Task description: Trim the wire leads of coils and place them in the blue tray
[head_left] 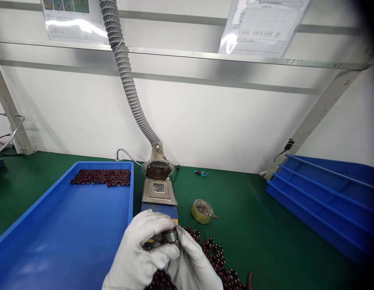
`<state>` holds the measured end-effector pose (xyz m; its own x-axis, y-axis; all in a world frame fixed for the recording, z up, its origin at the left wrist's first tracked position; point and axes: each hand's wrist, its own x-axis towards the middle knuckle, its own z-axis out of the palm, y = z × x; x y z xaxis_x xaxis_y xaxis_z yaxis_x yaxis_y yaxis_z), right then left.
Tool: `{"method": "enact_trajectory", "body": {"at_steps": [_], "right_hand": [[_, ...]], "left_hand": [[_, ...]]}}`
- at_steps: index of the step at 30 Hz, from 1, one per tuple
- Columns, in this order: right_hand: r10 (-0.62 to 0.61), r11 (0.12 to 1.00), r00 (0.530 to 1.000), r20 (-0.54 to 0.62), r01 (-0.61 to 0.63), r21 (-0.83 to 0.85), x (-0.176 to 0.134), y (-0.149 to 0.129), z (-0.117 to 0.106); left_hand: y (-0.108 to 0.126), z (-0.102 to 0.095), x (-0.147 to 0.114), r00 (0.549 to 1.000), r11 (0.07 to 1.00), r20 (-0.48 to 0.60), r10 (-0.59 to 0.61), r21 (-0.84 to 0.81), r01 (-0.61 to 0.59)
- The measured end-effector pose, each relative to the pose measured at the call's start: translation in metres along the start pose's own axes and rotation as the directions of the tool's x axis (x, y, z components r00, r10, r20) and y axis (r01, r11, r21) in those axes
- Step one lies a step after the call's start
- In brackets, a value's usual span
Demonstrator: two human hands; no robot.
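The blue tray (32, 225) lies on the green bench mat (259, 225) at the left. Rows of dark red wound coils (100, 177) sit along its far wall; the rest of the tray floor is bare. A stack of blue trays (326, 197) sits at the right edge of the bench, each offset from the one below; no contents are visible in them. A small round yellow tin (201, 211) stands on the mat right of centre, holding grey material, with a flat metal tool resting on its rim.

Both hands wear white gloves and meet at the lower centre. The left hand (141, 253) is closed around a small cylindrical metal part (170, 235), fingers curled over it. The right hand (193, 262) presses against the same part from the right side; its fingers are drawn together on it. The part sits between the two hands, just in front of the solder pot (158, 191).

A loose pile of dark red coils (217, 257) lies on the mat under and to the right of the hands, partly hidden by them. A grey ribbed extraction hose (126, 76) descends to a mesh hood directly behind the solder pot. A small blue-handled tool (200, 173) lies near the back wall. Two laminated sheets (262, 24) hang from the upper rail.
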<state>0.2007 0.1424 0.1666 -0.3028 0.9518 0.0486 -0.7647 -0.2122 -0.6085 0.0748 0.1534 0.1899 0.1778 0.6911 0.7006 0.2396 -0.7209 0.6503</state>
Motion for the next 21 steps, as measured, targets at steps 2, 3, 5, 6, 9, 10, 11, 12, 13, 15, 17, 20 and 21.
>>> {"method": "enact_trajectory", "body": {"at_steps": [2, 3, 5, 6, 9, 10, 11, 12, 13, 15, 17, 20, 21], "right_hand": [[-0.007, 1.000, 1.000, 0.001, 0.007, -0.027, 0.001, 0.001, 0.000], [-0.006, 0.999, 1.000, 0.002, 0.006, -0.043, 0.003, 0.001, -0.001], [-0.001, 0.998, 1.000, 0.004, 0.001, -0.070, 0.006, 0.001, -0.004], [0.003, 0.997, 1.000, 0.005, -0.002, -0.076, 0.007, 0.001, -0.006], [0.009, 0.997, 1.000, 0.003, -0.008, -0.081, 0.008, 0.000, -0.013], [0.015, 0.997, 1.000, 0.004, -0.014, -0.081, 0.007, 0.000, -0.016], [0.025, 0.996, 1.000, 0.008, -0.024, -0.081, 0.006, 0.000, -0.018], [0.037, 0.996, 0.999, 0.014, -0.036, -0.081, 0.005, 0.000, -0.021], [0.049, 0.995, 0.999, 0.020, -0.047, -0.083, 0.005, 0.001, -0.024], [0.068, 0.994, 0.997, 0.028, -0.066, -0.088, 0.010, 0.002, -0.030], [0.082, 0.992, 0.996, 0.031, -0.078, -0.098, 0.019, 0.002, -0.035], [0.130, 0.985, 0.990, 0.058, -0.123, -0.119, 0.031, 0.002, -0.043], [0.143, 0.983, 0.988, 0.067, -0.133, -0.124, 0.032, 0.002, -0.044]], "left_hand": [[0.000, -0.004, 0.001, 1.000, 0.995, -0.005, -0.030, -0.094, 0.029], [-0.001, -0.005, 0.001, 0.997, 0.985, -0.030, -0.076, -0.159, 0.070], [-0.003, -0.005, 0.000, 0.976, 0.943, -0.093, -0.198, -0.291, 0.164], [-0.004, -0.004, -0.001, 0.960, 0.919, -0.126, -0.251, -0.342, 0.195], [-0.005, -0.007, -0.004, 0.909, 0.852, -0.209, -0.361, -0.469, 0.231], [-0.004, -0.010, -0.005, 0.893, 0.828, -0.228, -0.389, -0.512, 0.230], [-0.003, -0.013, -0.005, 0.884, 0.807, -0.215, -0.415, -0.535, 0.249], [-0.002, -0.015, -0.006, 0.886, 0.794, -0.161, -0.435, -0.532, 0.293], [-0.001, -0.016, -0.006, 0.887, 0.784, -0.089, -0.454, -0.514, 0.349], [0.001, -0.015, -0.008, 0.875, 0.764, 0.040, -0.482, -0.470, 0.442], [0.001, -0.010, -0.009, 0.861, 0.731, 0.042, -0.506, -0.510, 0.454], [0.001, -0.005, -0.011, 0.835, 0.711, -0.123, -0.537, -0.599, 0.369], [0.001, -0.006, -0.011, 0.821, 0.716, -0.180, -0.541, -0.610, 0.338]]}}
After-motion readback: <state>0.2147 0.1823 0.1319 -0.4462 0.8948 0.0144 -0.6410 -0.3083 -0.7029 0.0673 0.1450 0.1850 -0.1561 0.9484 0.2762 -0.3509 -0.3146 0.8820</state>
